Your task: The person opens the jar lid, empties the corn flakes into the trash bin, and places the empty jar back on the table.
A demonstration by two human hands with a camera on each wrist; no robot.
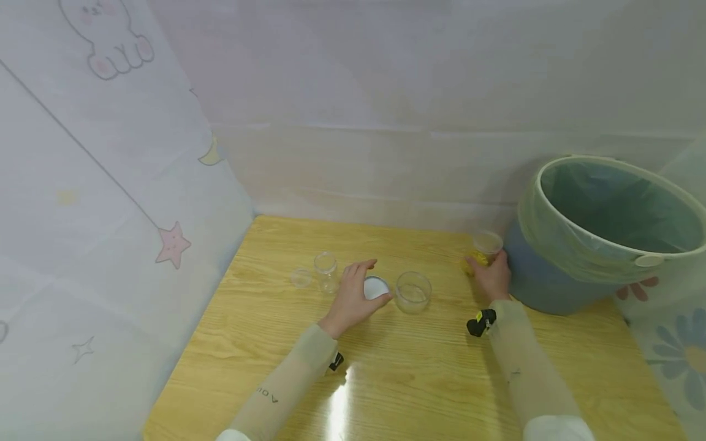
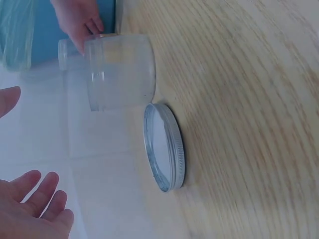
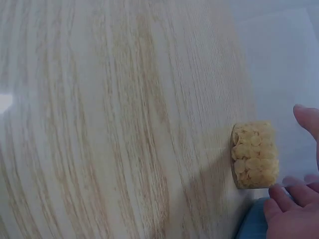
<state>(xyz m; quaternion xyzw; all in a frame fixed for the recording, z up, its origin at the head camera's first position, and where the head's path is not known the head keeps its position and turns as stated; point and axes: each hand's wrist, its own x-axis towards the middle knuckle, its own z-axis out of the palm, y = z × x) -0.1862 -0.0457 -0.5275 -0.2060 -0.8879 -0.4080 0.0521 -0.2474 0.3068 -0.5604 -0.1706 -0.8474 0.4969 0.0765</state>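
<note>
Over a silver screw lid [image 2: 175, 149] with a white inside, my left hand [image 1: 355, 297] spreads its thumb and fingers wide, holding nothing. The lid lies inside-up on the table. Just right of it stands a wide clear jar [image 1: 413, 294]. At the far right, my right hand [image 1: 493, 275] has its thumb and fingers round the sides of a clear jar with yellow flaky contents [image 3: 254, 155]. This jar stands upright, and its upper part is see-through.
Left of my left hand are a narrow clear jar [image 1: 326, 272] and a clear round lid [image 1: 301, 277]. A blue bin [image 1: 543, 278] with a liner stands right beside my right hand. A pale cloth wall [image 1: 353, 165] borders the wooden table's [image 1: 419, 373] back edge.
</note>
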